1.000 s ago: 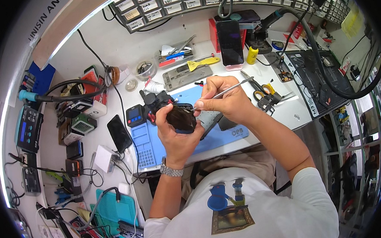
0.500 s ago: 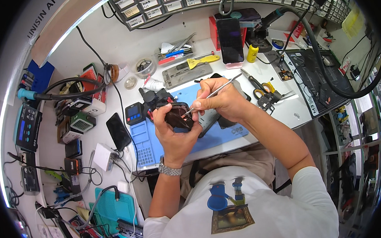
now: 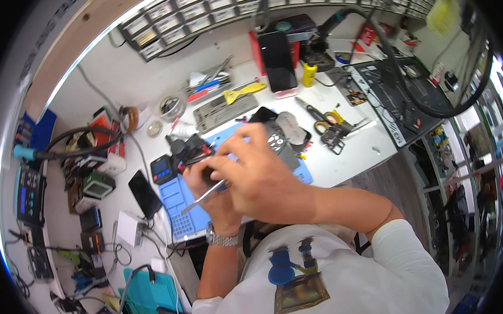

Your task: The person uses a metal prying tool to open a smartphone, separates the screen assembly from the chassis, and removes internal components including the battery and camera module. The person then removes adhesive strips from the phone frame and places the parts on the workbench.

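My right hand (image 3: 264, 182) crosses in front of my left and is closed around a thin metal pry tool (image 3: 203, 198). The tool's flat tip points down and to the left, over the blue repair mat (image 3: 171, 198). Behind it my left hand (image 3: 220, 212), with a metal watch at the wrist, is closed on a dark phone part (image 3: 207, 174). Only a sliver of that part shows between the fingers; my right hand hides the rest. A grey phone housing (image 3: 288, 157) lies on the mat just beyond my right hand.
Scissors (image 3: 321, 122) with yellow-black handles lie at the right, near a black work mat (image 3: 399, 92). A black phone (image 3: 278, 62) stands at the back beside a yellow bottle (image 3: 309, 74). Another phone (image 3: 144, 194) lies left. A thick hose (image 3: 391, 56) arches over the right side.
My right hand has come left and nearer, over my left hand, and the tool's tip has swung off the phone part toward the lower left. The whole view has shifted slightly.
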Motion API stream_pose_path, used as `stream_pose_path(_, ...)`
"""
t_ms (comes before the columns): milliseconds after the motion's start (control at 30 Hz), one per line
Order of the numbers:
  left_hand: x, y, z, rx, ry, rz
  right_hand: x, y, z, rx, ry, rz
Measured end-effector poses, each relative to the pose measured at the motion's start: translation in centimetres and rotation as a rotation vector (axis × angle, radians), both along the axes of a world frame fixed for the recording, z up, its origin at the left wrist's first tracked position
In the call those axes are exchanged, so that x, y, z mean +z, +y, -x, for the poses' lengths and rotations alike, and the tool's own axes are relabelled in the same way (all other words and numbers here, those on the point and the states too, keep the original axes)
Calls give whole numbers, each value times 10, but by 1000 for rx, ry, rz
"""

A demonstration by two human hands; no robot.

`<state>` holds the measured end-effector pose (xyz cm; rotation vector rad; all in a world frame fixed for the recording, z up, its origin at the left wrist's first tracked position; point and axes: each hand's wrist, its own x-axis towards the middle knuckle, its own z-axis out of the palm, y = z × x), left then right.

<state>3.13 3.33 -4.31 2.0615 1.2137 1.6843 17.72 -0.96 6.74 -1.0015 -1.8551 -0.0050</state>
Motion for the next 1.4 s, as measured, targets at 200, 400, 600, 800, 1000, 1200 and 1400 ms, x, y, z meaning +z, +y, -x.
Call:
stream_pose_path(200,-4,-12,10,-9,-62,8,-19,7,31,-45,76,-73)
stream_pose_path(400,19,-29,29,-60,-95,50,-18,22,29,73,159,-66)
stream_pose_path(600,38,-16,68,-550,-270,176,-20,42,10,215,184,2)
stream_pose_path(800,35,-2,70,-785,-425,411,-16,38,12,272,161,78)
stream_pose_path(1000,35,1,67,-801,-469,575,-19,34,11,261,150,29)
stream_pose_path(1200,31,15,68,-805,-477,662,-22,40,14,254,156,-7)
stream_pose_path(1400,34,23,71,-845,-461,677,-22,42,16,277,145,-34)
